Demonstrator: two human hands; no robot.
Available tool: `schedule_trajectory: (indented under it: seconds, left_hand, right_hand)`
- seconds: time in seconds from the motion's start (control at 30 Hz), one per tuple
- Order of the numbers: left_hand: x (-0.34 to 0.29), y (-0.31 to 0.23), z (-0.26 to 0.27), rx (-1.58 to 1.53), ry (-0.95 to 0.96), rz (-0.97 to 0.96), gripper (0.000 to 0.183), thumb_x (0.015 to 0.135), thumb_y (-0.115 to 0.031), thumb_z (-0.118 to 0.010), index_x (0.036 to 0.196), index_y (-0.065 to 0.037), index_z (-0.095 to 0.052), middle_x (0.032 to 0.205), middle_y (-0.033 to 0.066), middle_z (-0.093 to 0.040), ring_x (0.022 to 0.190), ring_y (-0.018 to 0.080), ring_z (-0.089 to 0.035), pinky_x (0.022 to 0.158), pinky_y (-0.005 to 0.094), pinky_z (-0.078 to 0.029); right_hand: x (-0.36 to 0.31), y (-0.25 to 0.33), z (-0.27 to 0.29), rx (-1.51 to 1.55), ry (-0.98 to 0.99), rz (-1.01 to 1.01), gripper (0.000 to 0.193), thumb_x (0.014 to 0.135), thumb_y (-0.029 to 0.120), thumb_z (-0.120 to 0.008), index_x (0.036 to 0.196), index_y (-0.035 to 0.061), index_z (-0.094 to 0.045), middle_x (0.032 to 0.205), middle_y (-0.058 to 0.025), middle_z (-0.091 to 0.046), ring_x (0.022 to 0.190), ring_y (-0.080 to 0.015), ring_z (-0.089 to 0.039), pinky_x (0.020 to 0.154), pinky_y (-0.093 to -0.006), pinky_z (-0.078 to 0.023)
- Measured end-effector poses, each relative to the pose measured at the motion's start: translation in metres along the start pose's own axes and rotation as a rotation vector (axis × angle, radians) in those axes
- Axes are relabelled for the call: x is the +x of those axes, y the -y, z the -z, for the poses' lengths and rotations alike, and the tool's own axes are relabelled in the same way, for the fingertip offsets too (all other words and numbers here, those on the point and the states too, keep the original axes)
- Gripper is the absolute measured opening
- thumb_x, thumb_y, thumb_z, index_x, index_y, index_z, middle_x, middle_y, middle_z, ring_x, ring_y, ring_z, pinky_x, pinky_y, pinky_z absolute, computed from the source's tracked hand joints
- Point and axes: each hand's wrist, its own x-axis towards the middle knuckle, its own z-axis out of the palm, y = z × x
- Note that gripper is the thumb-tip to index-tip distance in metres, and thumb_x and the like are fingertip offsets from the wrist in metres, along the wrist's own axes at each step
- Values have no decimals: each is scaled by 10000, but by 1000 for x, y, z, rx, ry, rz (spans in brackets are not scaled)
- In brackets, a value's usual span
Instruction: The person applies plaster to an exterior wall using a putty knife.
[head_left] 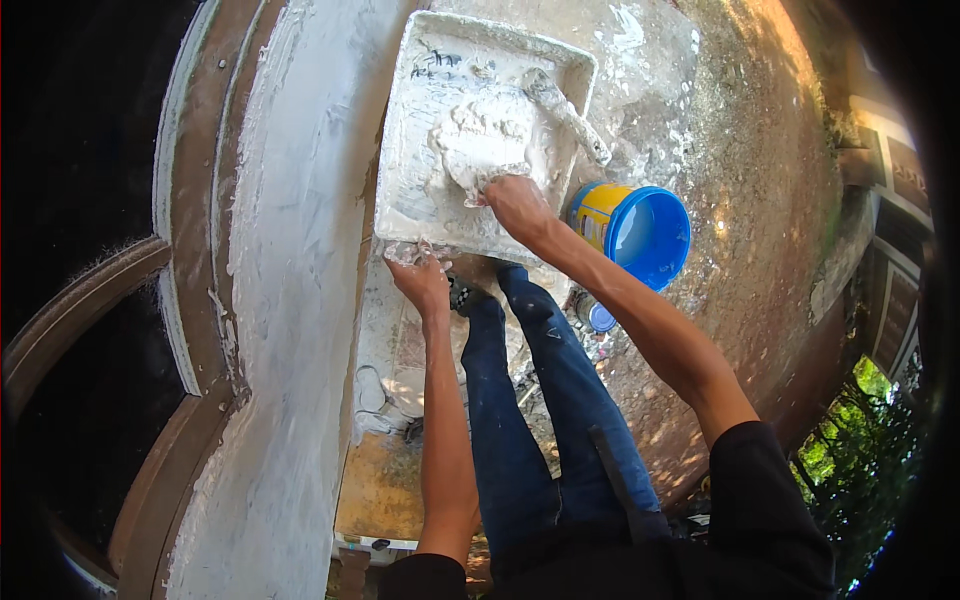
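A shallow, paste-smeared white tray lies in front of me. A mound of wet white paste sits in its middle. At the tray's near left corner, my left hand is closed on the rim, its fingers coated white. My right hand reaches over the near part of the tray, fingers closed at the edge of the paste. Paste hides whatever it grips, so I cannot name it. A paste-covered tool with a handle leans over the tray's right wall.
Right of the tray stands a blue and yellow bucket with whitish liquid inside. A small can sits nearer, beside my leg. On the left runs a long white-coated wall beside brown frames. White splashes mark the rough ground.
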Motion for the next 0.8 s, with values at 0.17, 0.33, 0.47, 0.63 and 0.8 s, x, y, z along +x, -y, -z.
schedule_trajectory:
  seconds: [0.17, 0.33, 0.47, 0.63, 0.8]
  left_hand:
    - [2, 9, -3, 9, -12, -28, 336, 832, -55, -649, 1109, 61, -497, 1068, 195, -586, 985, 312, -574, 873, 388, -431]
    - [6, 20, 3, 14, -1, -99, 332, 832, -48, -643, 1107, 68, -498, 1072, 200, -581, 981, 314, -573, 874, 392, -432]
    - [5, 20, -2, 40, 11, -110, 340, 827, -42, -645, 1112, 69, -496, 1059, 198, -585, 971, 315, -577, 873, 391, -433]
    - [7, 21, -2, 56, -7, -124, 344, 820, -39, -653, 1110, 72, -506, 1066, 200, -585, 980, 317, -575, 874, 387, -434]
    - [1, 8, -3, 26, 2, -50, 348, 821, -48, -659, 1112, 74, -513, 1073, 209, -586, 985, 331, -575, 877, 396, -432]
  right_hand:
    - [-25, 18, -10, 41, 13, -25, 148, 791, 70, -547, 800, 15, -685, 725, -208, -628, 728, -353, -642, 655, -446, -513]
    - [-47, 28, 16, 183, -20, -13, 125, 784, 80, -548, 828, 7, -640, 790, -168, -630, 770, -338, -629, 714, -438, -497]
    - [-75, 35, -9, 27, -2, 83, 191, 849, 206, -563, 823, 33, -640, 801, -129, -649, 759, -310, -641, 700, -413, -501]
    - [-44, 29, -8, 16, -17, -44, 120, 796, 119, -550, 786, 44, -643, 762, -155, -644, 746, -330, -647, 678, -427, -508]
    - [-1, 5, 14, -58, 44, -105, 122, 763, 86, -554, 760, 51, -671, 741, -194, -650, 710, -359, -659, 620, -445, -523]
